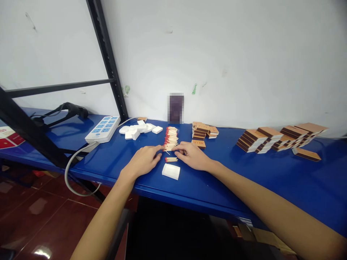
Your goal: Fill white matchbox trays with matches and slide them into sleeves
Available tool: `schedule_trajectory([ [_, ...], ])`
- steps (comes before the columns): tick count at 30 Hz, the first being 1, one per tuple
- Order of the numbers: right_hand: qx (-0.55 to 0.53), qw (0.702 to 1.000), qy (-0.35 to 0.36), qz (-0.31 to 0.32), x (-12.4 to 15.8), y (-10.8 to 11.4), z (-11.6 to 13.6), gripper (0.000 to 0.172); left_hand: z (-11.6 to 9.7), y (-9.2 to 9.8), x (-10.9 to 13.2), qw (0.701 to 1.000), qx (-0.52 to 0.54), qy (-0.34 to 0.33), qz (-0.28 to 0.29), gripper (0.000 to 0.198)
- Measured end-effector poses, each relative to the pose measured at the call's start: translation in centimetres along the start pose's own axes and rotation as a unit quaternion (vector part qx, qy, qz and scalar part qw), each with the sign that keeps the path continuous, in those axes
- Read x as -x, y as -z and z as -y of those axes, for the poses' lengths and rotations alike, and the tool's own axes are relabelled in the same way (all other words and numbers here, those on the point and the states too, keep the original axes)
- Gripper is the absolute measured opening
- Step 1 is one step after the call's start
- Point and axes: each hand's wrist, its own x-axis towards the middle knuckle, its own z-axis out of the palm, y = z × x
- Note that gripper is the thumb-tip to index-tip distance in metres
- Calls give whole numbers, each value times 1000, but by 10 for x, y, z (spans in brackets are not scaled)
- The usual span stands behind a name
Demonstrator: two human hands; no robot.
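A pile of red-tipped matches [170,138] lies on the blue table [271,173]. My left hand [143,160] rests palm down, its fingertips touching the near end of the pile. My right hand [193,155] rests opposite, fingers curled and pinching at the same end of the pile. Between both hands lies a small bundle of matches [171,159]. Just in front of it sits an empty white matchbox tray [171,171].
More white trays [139,130] lie at the back left beside a white power strip [103,128]. Brown matchbox sleeves [202,131] are stacked behind my right hand, with bigger stacks [282,141] at the far right. A black shelf frame [108,61] stands left.
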Motion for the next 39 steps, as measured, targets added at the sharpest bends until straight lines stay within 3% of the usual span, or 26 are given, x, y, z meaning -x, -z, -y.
schedule_trajectory([
  [27, -26, 1000, -1, -8, 1, 1, 2, 17, -4, 3, -1, 1000, 9, 5, 2, 16],
  [39, -29, 999, -2, -20, 0, 1, 3, 18, -6, 2, -1, 1000, 17, 17, 10, 17],
])
